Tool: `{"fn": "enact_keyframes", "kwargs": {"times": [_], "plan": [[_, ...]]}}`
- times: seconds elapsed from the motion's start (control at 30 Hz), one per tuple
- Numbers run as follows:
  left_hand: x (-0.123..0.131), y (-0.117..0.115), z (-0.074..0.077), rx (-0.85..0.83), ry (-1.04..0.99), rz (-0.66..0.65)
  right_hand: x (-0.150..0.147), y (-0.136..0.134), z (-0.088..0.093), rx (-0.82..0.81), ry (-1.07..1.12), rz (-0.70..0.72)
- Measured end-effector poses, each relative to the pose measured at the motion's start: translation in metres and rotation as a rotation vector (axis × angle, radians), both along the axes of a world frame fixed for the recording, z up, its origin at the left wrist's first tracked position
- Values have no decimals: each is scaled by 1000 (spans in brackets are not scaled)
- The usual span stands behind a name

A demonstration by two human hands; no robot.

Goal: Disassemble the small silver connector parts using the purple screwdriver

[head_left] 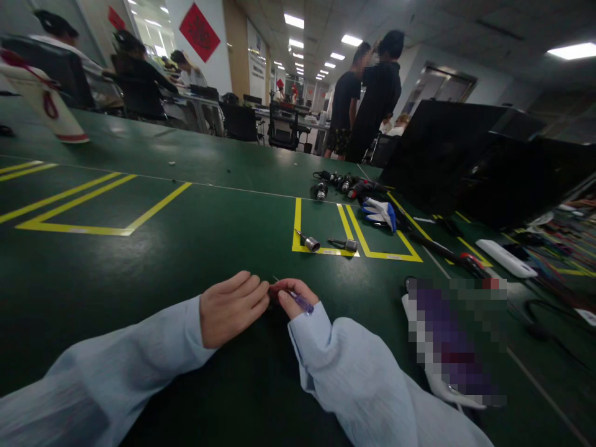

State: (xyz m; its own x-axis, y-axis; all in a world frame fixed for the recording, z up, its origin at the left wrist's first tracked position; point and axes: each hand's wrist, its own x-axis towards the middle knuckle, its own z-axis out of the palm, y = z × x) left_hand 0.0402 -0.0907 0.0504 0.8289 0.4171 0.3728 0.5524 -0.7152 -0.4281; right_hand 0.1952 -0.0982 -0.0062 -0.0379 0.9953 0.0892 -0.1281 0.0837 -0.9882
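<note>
My right hand [293, 293] is closed around a small screwdriver [303, 302] with a translucent purple handle. Its handle points down to the right, toward my sleeve. Beside it, my left hand [235, 307] is palm down with the fingers bent together, their tips close to the right fingertips. Whatever sits between those left fingers is hidden from this angle. A short thin shaft or wire shows just above where the hands meet. Ahead on the green table [209, 248] lie two metal pieces, a cylindrical one [311, 243] and a darker one [347, 244], each with a slim shank.
Yellow tape [79, 230] marks rectangles on the table. A blue-and-white glove [379, 212] and dark metal tool parts [321, 190] lie farther back. At right are a blurred-out flat device [447, 347], a white bar [506, 257], cables and black monitors [442, 155]. People stand and sit beyond.
</note>
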Motion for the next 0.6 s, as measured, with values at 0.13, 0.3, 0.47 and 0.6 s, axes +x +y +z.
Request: {"fn": "enact_keyframes", "kwargs": {"times": [0.13, 0.3, 0.47, 0.6], "plan": [[-7, 7, -11, 56, -43, -26, -3, 3, -3, -45, 65, -58], [-11, 13, -18, 1, -86, -88, 0, 4, 9, -57, 76, -152], [-18, 23, -19, -74, -343, 108, 8, 10, 18, -106, 87, -139], [-25, 32, -23, -296, -556, 220, 8, 14, 20, -95, 102, -84]]}}
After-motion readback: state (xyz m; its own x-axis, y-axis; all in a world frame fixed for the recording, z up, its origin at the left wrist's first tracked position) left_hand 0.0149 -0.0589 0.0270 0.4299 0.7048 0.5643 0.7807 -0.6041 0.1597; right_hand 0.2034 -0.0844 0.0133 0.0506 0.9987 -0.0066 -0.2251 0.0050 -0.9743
